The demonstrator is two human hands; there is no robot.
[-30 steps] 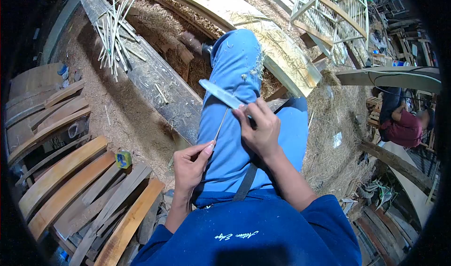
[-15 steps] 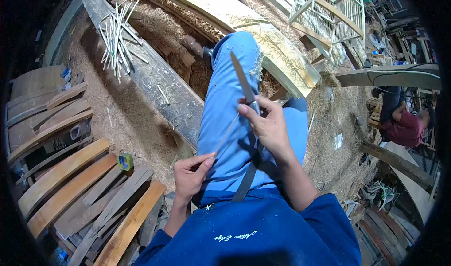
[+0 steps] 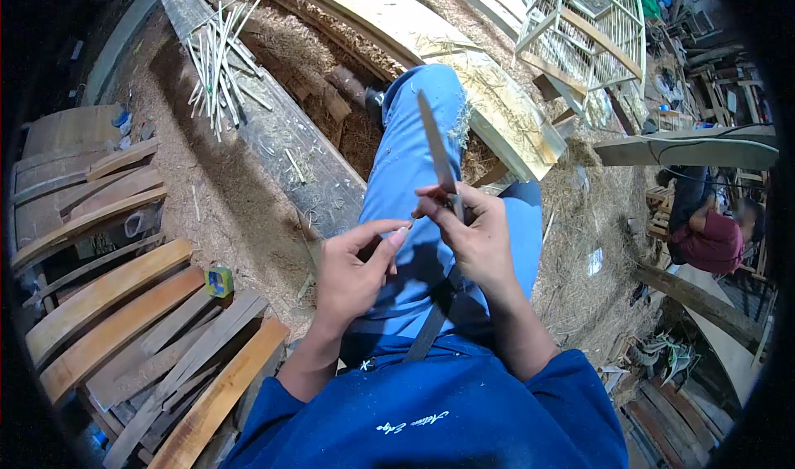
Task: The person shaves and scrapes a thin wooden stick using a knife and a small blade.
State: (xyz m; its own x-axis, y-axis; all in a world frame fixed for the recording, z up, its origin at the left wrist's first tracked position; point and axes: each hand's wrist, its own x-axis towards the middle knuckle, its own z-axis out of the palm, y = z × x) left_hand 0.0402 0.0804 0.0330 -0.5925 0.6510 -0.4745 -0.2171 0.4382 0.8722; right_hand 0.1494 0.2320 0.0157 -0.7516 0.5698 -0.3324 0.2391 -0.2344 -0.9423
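In the head view, my right hand (image 3: 480,239) is closed around the handle of a knife (image 3: 436,144), whose long blade points up and away over my blue-trousered knee. My left hand (image 3: 352,274) is pinched close to the right fingertips. A short bit of a thin wooden stick (image 3: 413,217) shows between the two hands; the rest of it is hidden by my fingers. Up to the left, a loose pile of similar pale thin sticks (image 3: 219,71) lies on a worn grey plank (image 3: 286,142).
A slatted wooden cage-like frame (image 3: 584,34) stands at upper right, beyond a thick pale board (image 3: 505,108). Curved wooden pieces (image 3: 116,291) and a yellow tape measure (image 3: 219,282) are at left. Shavings cover the floor. A person in a red shirt (image 3: 712,241) sits far right.
My left hand has moved up and right until its fingertips nearly meet my right hand's. The stick's long exposed length between the hands is now short. The knife stays in my right hand.
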